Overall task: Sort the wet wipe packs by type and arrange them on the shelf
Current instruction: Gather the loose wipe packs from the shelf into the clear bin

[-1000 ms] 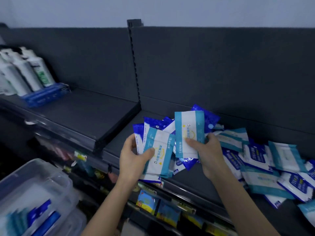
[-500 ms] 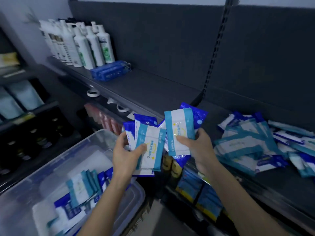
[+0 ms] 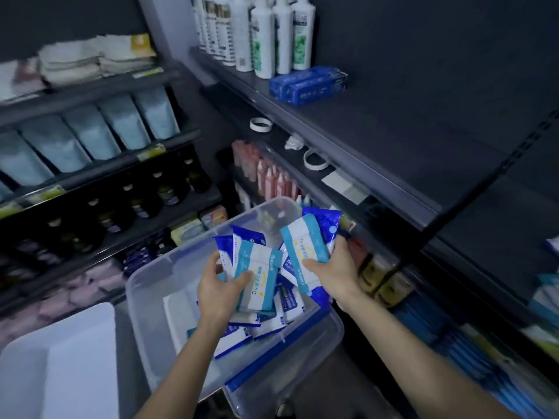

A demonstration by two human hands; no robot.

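Head view, sole camera: your left hand (image 3: pixel 222 285) grips a fan of wet wipe packs (image 3: pixel 242 255), a teal-and-white pack (image 3: pixel 257 273) foremost under the thumb with dark blue packs (image 3: pixel 224 246) behind it; your right hand (image 3: pixel 335 267) pinches a second bundle (image 3: pixel 305 252), teal-and-white in front, dark blue behind. Both bundles hang over the clear plastic bin (image 3: pixel 145 297), which holds further loose packs (image 3: pixel 286 308) of both kinds, mixed. Change noted: a second ago the same two bundles were held in front of the dark shelf (image 3: pixel 408 131), with the unsorted pile (image 3: pixel 548 293) beside them; you have since turned left and down, and that pile is now a sliver at the right edge. Grip on both bundles is unchanged; nothing has been set down. Assessment: each hand holds both types together, so sorting is not yet done, and the turn carries the packs away from the shelf. The bare stretch right of the blue boxes (image 3: pixel 308 83) and white bottles (image 3: pixel 266 34) appears available; film packs may slip from a fanned grip
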